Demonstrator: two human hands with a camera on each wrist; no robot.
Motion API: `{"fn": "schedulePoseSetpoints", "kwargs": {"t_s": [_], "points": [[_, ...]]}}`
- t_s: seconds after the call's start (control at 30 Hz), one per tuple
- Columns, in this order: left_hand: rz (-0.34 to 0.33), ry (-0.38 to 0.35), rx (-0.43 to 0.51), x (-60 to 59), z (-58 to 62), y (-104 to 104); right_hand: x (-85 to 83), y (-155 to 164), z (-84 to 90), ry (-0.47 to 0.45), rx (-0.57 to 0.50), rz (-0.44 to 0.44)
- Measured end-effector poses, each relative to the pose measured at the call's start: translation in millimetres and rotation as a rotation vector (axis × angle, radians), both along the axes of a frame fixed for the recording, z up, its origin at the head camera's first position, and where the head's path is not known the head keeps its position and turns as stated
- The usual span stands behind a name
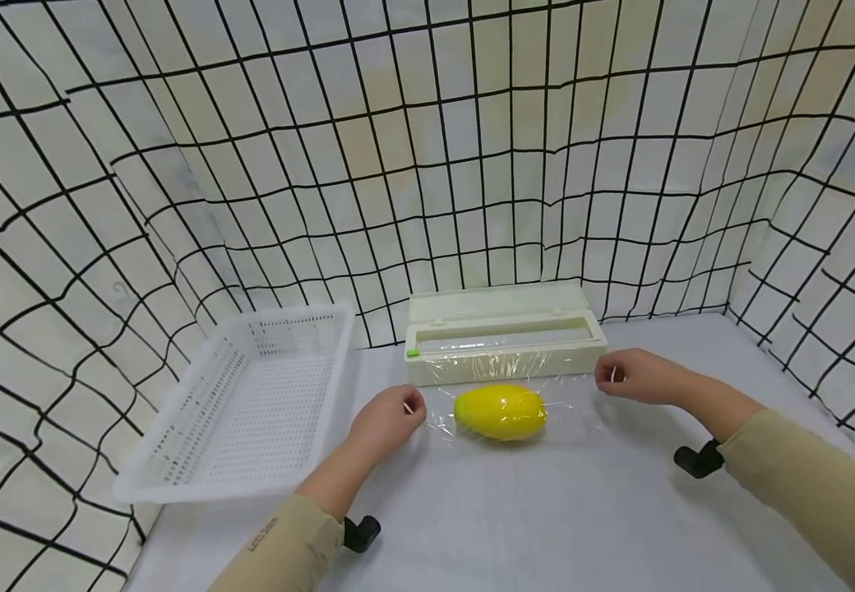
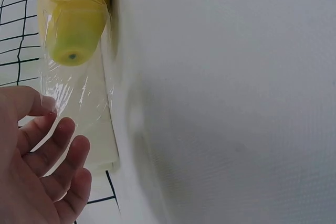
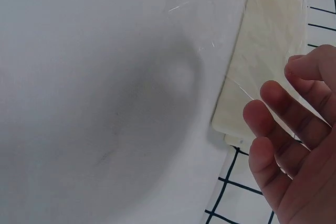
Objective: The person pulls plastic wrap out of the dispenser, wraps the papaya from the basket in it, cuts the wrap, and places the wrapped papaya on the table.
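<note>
The left hand (image 1: 389, 421) and right hand (image 1: 644, 376) pinch clear film (image 2: 65, 92), fingers clamped on it; uneven pulling could tear it or roll the yellow fruit (image 1: 500, 413), lying on the surface (image 1: 516, 518) before the box (image 1: 497, 302).

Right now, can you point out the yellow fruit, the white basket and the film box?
Yellow fruit (image 1: 500, 412): head view, middle of its body.
White basket (image 1: 268, 415): head view, bare perforated floor.
Film box (image 1: 497, 304): head view, its open lid.

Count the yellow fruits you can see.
1: the yellow fruit lies on the table under clear film, in front of the cream box, between the left hand and the right hand. No others show.
</note>
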State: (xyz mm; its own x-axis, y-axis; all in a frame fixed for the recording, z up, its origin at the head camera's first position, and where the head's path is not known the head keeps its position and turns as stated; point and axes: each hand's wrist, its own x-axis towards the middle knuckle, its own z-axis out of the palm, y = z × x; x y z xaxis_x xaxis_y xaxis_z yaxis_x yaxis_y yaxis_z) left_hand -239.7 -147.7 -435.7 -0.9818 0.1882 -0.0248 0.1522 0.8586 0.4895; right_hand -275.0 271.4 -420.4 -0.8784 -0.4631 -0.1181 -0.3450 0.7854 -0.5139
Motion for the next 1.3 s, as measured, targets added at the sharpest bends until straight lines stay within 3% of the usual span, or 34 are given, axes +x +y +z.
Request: {"fn": "schedulePoseSetpoints", "kwargs": {"t_s": [0.17, 0.37, 0.73, 0.9, 1.0, 1.07, 1.2, 1.3], "points": [[-0.017, -0.046, 0.078, -3.0, -3.9, -1.6, 0.1, -2.7, -4.0, -0.011, 0.002, 0.007], [0.04, -0.067, 0.126, -6.3, -3.2, -2.9, -2.3, -2.9, -5.5, -0.007, 0.006, 0.014], [0.119, -0.063, 0.04, -7.1, -1.9, -1.4, -0.1, -1.4, -5.9, -0.024, 0.013, 0.004], [0.095, 0.02, 0.006, 0.0, 6.5, 8.1, 0.8, -1.8, -6.2, -0.018, 0.012, 0.002], [0.043, 0.114, -0.001, 11.1, 15.1, 18.6, 0.7, -1.3, -6.9, -0.011, 0.013, 0.002], [-0.035, 0.204, -0.021, 21.8, 20.6, 27.2, 0.3, -1.3, -7.8, -0.008, 0.012, 0.004], [-0.311, 0.386, -0.132, 43.5, 26.0, 47.6, -0.8, -1.5, -10.2, -0.001, 0.005, 0.012], [-0.479, 0.455, -0.243, 52.3, 23.9, 61.5, -1.3, -1.3, -11.7, 0.004, 0.006, 0.011]]}}
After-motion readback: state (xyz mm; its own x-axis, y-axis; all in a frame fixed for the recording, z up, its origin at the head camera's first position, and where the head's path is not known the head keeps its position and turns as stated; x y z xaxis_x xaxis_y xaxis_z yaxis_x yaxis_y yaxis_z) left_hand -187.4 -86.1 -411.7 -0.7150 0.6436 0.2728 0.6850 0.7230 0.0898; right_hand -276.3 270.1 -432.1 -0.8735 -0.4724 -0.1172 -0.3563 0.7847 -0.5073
